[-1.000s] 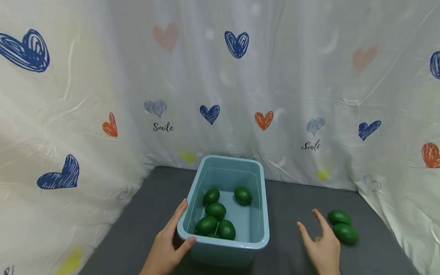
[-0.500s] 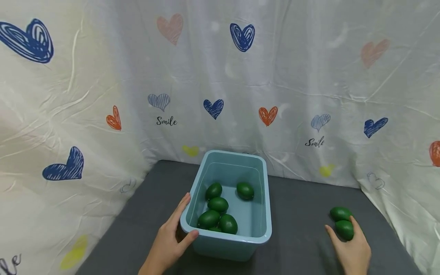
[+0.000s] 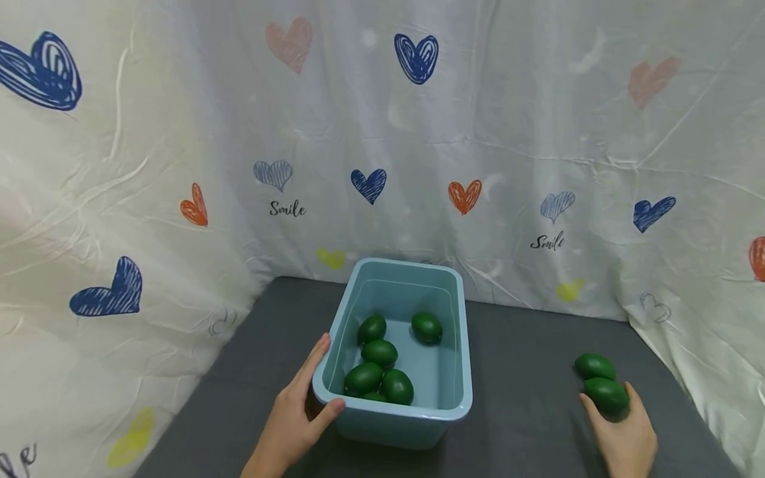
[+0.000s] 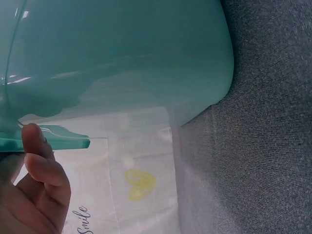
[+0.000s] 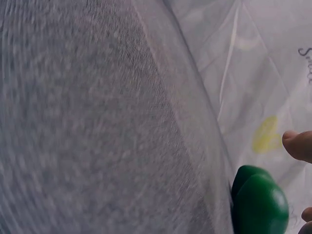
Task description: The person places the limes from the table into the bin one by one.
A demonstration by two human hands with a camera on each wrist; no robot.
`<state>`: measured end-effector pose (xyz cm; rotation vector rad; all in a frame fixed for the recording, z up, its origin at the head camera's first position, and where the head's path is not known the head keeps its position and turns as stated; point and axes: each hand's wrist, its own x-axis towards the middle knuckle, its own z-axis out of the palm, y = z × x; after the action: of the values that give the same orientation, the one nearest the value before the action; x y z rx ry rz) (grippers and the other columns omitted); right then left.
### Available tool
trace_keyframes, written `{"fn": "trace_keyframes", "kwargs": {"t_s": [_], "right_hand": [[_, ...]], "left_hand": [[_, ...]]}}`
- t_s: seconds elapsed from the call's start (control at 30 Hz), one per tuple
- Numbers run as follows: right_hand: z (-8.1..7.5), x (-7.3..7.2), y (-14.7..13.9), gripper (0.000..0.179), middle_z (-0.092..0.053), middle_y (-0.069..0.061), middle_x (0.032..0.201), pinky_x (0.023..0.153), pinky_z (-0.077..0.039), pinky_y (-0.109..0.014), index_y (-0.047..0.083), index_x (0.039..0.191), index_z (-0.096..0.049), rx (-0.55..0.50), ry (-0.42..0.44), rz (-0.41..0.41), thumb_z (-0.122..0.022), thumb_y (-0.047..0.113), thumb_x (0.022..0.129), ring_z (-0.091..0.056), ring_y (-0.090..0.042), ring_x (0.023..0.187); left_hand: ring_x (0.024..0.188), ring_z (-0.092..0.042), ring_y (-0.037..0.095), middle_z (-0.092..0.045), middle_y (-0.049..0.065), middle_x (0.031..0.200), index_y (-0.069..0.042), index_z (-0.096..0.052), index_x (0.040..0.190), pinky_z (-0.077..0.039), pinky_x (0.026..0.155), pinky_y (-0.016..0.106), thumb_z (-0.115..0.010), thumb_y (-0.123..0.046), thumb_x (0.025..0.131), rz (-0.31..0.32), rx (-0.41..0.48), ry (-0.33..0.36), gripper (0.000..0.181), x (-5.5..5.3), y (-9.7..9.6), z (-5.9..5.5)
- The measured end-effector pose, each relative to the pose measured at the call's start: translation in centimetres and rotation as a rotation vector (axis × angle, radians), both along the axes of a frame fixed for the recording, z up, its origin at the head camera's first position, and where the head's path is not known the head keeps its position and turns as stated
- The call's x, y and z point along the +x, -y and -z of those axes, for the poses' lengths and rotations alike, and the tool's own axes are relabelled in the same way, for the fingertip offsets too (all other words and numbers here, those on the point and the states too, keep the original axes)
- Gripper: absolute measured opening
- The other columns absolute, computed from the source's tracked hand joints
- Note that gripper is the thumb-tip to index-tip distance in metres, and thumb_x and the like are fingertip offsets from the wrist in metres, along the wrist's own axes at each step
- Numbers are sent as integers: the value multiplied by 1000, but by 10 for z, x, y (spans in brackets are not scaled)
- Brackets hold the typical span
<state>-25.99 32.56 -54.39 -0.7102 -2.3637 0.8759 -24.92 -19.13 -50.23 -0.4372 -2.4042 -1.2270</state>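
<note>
A light blue plastic bin (image 3: 391, 428) stands mid-table in the head view, with several smooth, dark green oval fruits (image 3: 379, 353) inside. My left hand (image 3: 289, 418) holds its near left corner, thumb over the front rim, fingers along the left side. The left wrist view shows curled fingers (image 4: 46, 178) at the rim. On the right, my right hand (image 3: 627, 435) grips a green oval fruit (image 3: 606, 396) between thumb and fingers. A second green oval fruit (image 3: 595, 366) lies just beyond, seemingly touching it. Whether the gripped one is off the table I cannot tell.
A dark grey cloth (image 3: 520, 372) covers the table. Behind and to the left hangs a pale curtain (image 3: 508, 133) printed with hearts and "Smile"; it meets the table's back edge close behind the bin. Its folds also border the table on the right.
My right hand has moved right and grips the nearer loose fruit, having been open beside it. The left hand keeps its hold on the bin. The head view has shifted slightly.
</note>
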Motion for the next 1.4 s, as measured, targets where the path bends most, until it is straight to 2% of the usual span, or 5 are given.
{"fn": "trace_keyframes", "kwargs": {"t_s": [0.2,0.57,0.87,1.03,1.4], "right_hand": [[6,1,-2,85,-51,-43,143,101,-42,-74,-12,152,-46,1,58,-2,-79,40,94,-55,-63,119],[15,-4,-10,79,-51,-42,144,103,-40,-74,-13,150,-46,-29,7,24,-80,30,94,-53,-63,123],[21,-18,-21,83,-46,-43,148,109,-33,-74,-12,158,-36,-98,87,32,-71,37,100,-46,-64,127],[24,-21,-21,88,-45,-43,149,111,-32,-73,-11,159,-34,-133,105,51,-73,38,98,-45,-63,128],[21,-27,-16,82,-47,-43,146,108,-35,-71,-12,157,-38,-144,28,38,-76,30,97,-49,-61,124]], "left_hand": [[153,-33,1,-32,-7,173,-31,-29,169,-28,109,4,-79,-26,97,-5,13,12,88,4,-1,2],[153,-32,0,-31,-7,173,-32,-28,169,-30,109,5,-79,-25,97,6,25,17,89,5,-2,0],[153,-34,2,-31,-5,173,-31,-29,169,-31,108,5,-79,-24,97,17,25,10,89,1,-1,-2],[153,-34,2,-31,-7,173,-31,-28,170,-30,108,5,-79,-25,97,22,2,12,89,1,-1,-1],[154,-32,1,-28,-9,174,-31,-27,170,-32,108,6,-80,-22,96,45,37,16,91,-1,-1,-3]]}}
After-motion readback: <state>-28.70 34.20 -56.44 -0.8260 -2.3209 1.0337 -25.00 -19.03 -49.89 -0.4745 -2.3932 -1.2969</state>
